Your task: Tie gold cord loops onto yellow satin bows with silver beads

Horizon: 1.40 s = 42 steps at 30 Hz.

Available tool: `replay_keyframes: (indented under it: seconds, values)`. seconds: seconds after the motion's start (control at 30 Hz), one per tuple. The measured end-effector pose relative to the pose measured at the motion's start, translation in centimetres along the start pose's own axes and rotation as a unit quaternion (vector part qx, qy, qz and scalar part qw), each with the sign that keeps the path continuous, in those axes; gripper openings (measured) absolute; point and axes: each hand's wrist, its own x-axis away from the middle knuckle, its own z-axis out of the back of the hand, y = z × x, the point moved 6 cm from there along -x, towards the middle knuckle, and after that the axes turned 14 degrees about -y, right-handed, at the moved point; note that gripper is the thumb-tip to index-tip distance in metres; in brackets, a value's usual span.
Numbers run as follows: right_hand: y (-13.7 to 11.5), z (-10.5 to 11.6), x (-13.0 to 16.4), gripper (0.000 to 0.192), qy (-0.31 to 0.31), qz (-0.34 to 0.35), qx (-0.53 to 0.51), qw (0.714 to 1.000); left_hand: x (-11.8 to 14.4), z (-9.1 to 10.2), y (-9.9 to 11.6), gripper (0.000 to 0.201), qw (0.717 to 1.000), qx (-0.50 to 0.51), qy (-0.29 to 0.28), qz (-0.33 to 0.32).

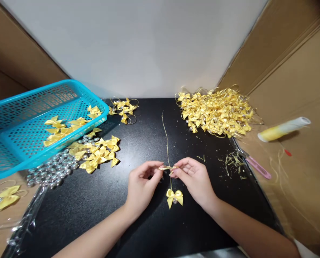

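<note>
Right now your left hand [142, 182] and right hand [193, 175] meet near the middle of the black mat [138, 222], fingertips pinched shut on a small loop of gold cord [167, 167]. Holding it from both sides keeps the loop taut and flat between your thumbs, so the thin, stiff-looking cord cannot spring open. One end of it runs away from you toward the mat's far edge; the other drops toward you to a yellow satin bow [174, 197], which lies just below your hands with a small silver bead at its knot.

Off the mat's far right corner sits a large heap of finished bows [216, 111], glossy ribbon tangled with wire-like gold loops. A smaller cluster of looped bows [124, 107] lies at the far edge, left of centre. Along the left edge, loose plain bows [98, 152] spread beside a spill of round silver beads [52, 172], both close to your reach. A turquoise perforated plastic basket [17, 143] tilts over that edge, holding more bows. Beyond the right edge, on cardboard, lie pink-handled snips [258, 167] and a pale spool [283, 128]; cord trimmings [233, 161] litter the mat beside them.
</note>
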Motion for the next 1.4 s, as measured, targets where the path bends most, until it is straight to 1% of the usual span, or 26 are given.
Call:
replay_keyframes:
  seconds: [0.1, 0.17, 0.27, 0.43, 0.63, 0.83, 1.13, 1.3, 1.4]
  values:
    - [0.2, 0.1, 0.1, 0.027, 0.011, 0.001, -0.02, 1.0, -0.1, -0.1, -0.2, 0.005, 0.999, 0.037, -0.005, 0.022]
    - [0.4, 0.2, 0.2, 0.026, 0.022, 0.004, -0.025, 0.999, 0.0, -0.3, -0.1, 0.004, 0.998, 0.054, -0.015, 0.02]
    - [0.7, 0.3, 0.3, 0.023, 0.029, 0.008, -0.035, 0.999, 0.2, -0.6, 0.3, 0.006, 0.997, 0.074, -0.031, -0.002]
    - [0.7, 0.1, 0.3, 0.019, 0.021, 0.043, -0.062, 0.997, 0.3, -1.0, 0.8, 0.007, 0.994, 0.09, -0.044, -0.035]
    - [1.2, -0.1, 0.4, 0.022, 0.02, 0.008, -0.104, 0.994, 0.4, -1.3, 1.5, 0.01, 0.991, 0.102, -0.058, -0.061]
    - [1.5, -0.1, 0.4, 0.024, 0.026, 0.0, -0.081, 0.996, 0.5, -1.3, 1.4, 0.01, 0.992, 0.094, -0.055, -0.065]
    - [1.7, -0.2, 0.4, 0.024, 0.017, 0.004, -0.095, 0.995, 0.5, -1.3, 1.4, 0.009, 0.993, 0.085, -0.053, -0.062]
    - [1.6, -0.1, 0.4, 0.022, 0.02, 0.01, -0.064, 0.998, 0.4, -1.2, 1.8, 0.011, 0.994, 0.073, -0.05, -0.066]
    - [1.2, -0.3, 0.4, 0.019, 0.004, 0.03, -0.016, 0.999, 0.4, -1.0, 1.7, 0.013, 0.995, 0.069, -0.038, -0.064]
